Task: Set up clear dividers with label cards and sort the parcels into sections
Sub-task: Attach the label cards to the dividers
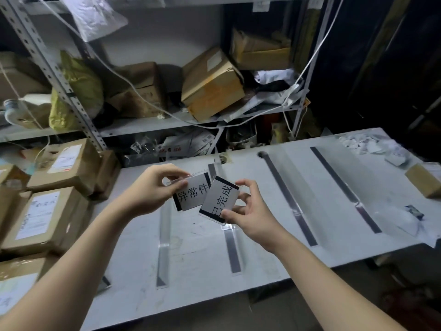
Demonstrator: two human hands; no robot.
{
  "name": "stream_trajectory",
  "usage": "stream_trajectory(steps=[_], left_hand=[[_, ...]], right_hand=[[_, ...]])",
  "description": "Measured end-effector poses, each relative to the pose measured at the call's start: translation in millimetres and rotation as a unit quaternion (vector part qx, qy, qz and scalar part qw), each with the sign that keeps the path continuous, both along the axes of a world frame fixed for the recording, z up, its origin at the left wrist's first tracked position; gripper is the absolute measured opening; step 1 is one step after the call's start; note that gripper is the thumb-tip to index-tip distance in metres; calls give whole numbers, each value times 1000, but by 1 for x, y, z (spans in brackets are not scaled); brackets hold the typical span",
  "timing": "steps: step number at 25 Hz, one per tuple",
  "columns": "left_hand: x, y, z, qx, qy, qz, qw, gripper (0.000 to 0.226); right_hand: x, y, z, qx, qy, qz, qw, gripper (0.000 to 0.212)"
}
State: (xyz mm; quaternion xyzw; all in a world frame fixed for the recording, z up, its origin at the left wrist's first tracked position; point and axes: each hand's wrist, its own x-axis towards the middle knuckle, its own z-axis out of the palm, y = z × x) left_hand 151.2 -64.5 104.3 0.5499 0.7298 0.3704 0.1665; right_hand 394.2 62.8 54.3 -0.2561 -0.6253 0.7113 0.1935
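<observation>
Above the white table (200, 278), my left hand (152, 189) pinches a clear label holder with a grey card printed in black characters (192, 194). My right hand (248, 211) holds a second label card (220, 199) in a clear holder, tilted and overlapping the first card's right edge. Several clear dividers stand across the table: one (164, 244) under my left hand, one (232, 249) below my right hand, two more (290, 199) (346, 189) to the right. Brown cardboard parcels (40, 218) are stacked at the left.
A metal shelf (152, 123) behind the table holds cardboard boxes (212, 84), a yellow bag (76, 91) and white cables. Crumpled papers (372, 144) lie at the table's far right corner. A small box (424, 180) and a plastic bag (401, 218) sit at the right edge.
</observation>
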Motion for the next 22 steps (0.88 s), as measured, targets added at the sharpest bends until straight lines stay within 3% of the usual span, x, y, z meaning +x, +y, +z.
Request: stream_trajectory(steps=[7, 11, 18, 22], left_hand=[[45, 71, 1, 12, 36, 37, 999, 17], [44, 120, 2, 27, 63, 25, 997, 17], [17, 185, -4, 55, 53, 30, 997, 20], [-2, 191, -16, 33, 68, 81, 994, 20]], right_hand=[[62, 91, 5, -18, 12, -125, 992, 37], [72, 138, 5, 38, -20, -160, 986, 34], [43, 206, -16, 36, -64, -135, 988, 21], [1, 246, -45, 33, -101, -98, 989, 9]])
